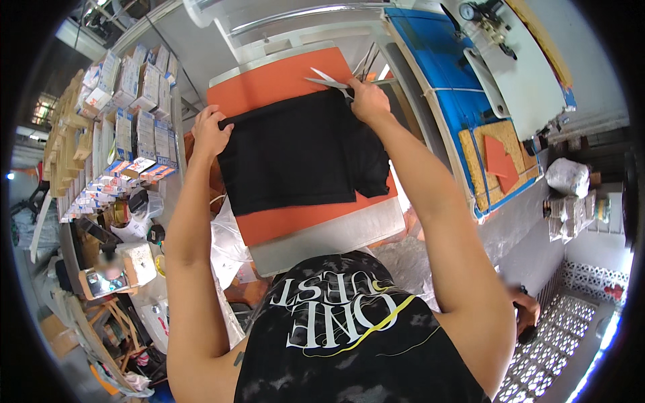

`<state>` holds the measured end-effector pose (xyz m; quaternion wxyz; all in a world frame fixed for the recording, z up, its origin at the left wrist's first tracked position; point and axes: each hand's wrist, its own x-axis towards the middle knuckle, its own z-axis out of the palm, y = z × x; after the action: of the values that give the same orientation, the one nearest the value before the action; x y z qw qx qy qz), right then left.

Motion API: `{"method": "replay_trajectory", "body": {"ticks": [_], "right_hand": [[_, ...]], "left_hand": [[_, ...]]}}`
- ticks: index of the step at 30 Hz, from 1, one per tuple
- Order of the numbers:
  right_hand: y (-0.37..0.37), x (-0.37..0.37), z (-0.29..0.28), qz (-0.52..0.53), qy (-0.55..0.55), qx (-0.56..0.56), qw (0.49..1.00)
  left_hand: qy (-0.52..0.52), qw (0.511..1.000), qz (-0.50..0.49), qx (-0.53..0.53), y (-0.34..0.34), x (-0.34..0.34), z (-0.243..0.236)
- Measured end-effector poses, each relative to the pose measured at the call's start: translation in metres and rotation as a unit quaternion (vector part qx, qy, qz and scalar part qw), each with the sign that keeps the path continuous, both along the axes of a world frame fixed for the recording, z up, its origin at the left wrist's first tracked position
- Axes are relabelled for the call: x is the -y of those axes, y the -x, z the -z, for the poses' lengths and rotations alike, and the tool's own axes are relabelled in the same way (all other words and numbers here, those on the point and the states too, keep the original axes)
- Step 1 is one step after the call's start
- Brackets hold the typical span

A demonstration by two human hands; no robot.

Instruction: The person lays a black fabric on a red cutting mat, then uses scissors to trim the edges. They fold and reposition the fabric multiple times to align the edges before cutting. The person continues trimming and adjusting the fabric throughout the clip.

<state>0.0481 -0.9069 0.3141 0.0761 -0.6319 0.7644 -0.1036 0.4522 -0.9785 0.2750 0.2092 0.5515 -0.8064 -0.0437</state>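
A black fabric piece (289, 154) lies spread over an orange pad (282, 232) on a metal platen (329, 242). At its far left corner, my left hand (211, 131) pinches the cloth's edge between thumb and fingers. My right hand (369, 102) is closed round a pair of scissors (327, 78) at the far right corner. The blades are parted and point left over the orange pad. Below my right hand, a narrower flap of the cloth hangs past the pad's right side with an uneven edge. The scissors' handles are mostly hidden by my fingers.
Stacked small cartons (138, 144) fill a shelf at the left. On the right stands a blue-topped bench (437, 60) with a particle-board piece (480, 178) and orange scraps (500, 164). A pressure gauge (469, 11) sits far right. Clear plastic (228, 245) hangs beside the platen.
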Motion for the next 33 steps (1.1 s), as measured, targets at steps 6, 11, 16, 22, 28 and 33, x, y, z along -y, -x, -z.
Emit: {"method": "replay_trajectory", "body": {"ticks": [6, 11, 16, 22, 28, 33], "right_hand": [[0.012, 0.019, -0.037, -0.05, -0.047, -0.017, 0.997], [0.022, 0.028, -0.123, -0.036, 0.184, 0.031, 0.982], [0.031, -0.024, -0.16, -0.08, 0.453, 0.059, 0.886], [0.018, -0.153, -0.079, -0.102, 0.381, 0.099, 0.913], [-0.013, -0.292, -0.011, 0.146, 0.08, 0.279, 0.946], [-0.033, -0.341, -0.012, 0.186, -0.176, 0.603, 0.756]], "left_hand": [[-0.203, 0.948, 0.088, -0.229, -0.022, 0.037, -0.035], [-0.019, 0.965, 0.106, -0.24, -0.021, 0.037, -0.159], [0.174, 0.959, 0.137, -0.178, -0.031, -0.027, -0.243], [0.06, 0.981, 0.136, -0.126, -0.042, -0.142, -0.171], [0.013, 0.99, 0.115, -0.081, -0.007, -0.212, -0.063], [0.008, 0.964, 0.241, -0.112, 0.073, -0.216, -0.035]]}}
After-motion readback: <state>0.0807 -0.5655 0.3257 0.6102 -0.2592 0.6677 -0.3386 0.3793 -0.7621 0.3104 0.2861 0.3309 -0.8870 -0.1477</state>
